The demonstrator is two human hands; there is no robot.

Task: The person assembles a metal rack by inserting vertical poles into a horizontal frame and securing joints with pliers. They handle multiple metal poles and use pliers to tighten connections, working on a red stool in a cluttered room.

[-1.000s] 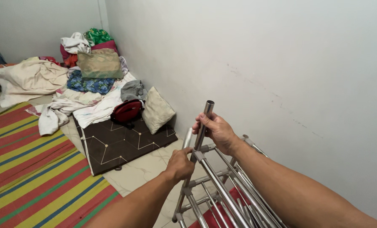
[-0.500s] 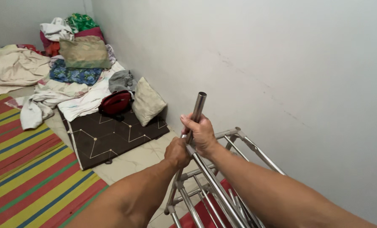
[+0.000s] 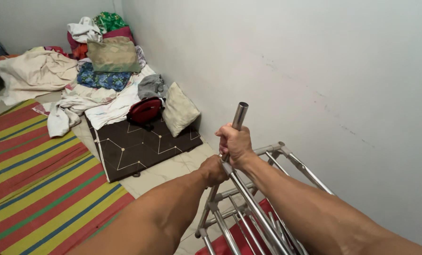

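A steel pipe [image 3: 240, 114] stands upright out of the corner of a metal tube rack [image 3: 249, 208] by the white wall. My right hand [image 3: 235, 143] is wrapped around the pipe just below its open top end. My left hand [image 3: 214, 170] grips the rack's corner joint directly beneath it, and the two hands almost touch. The rack's parallel bars slope down toward the lower right, with something red under them.
A dark patterned mat [image 3: 140, 146] lies on the tiled floor with a red bag [image 3: 145, 110] and a pillow [image 3: 179, 109] on it. Heaped clothes and bedding [image 3: 78, 71] fill the far corner. A striped woven mat [image 3: 36, 189] covers the floor at left.
My two hands have drawn closer together on the pipe, the right one sliding down toward the joint. The view has swung slightly left and back.
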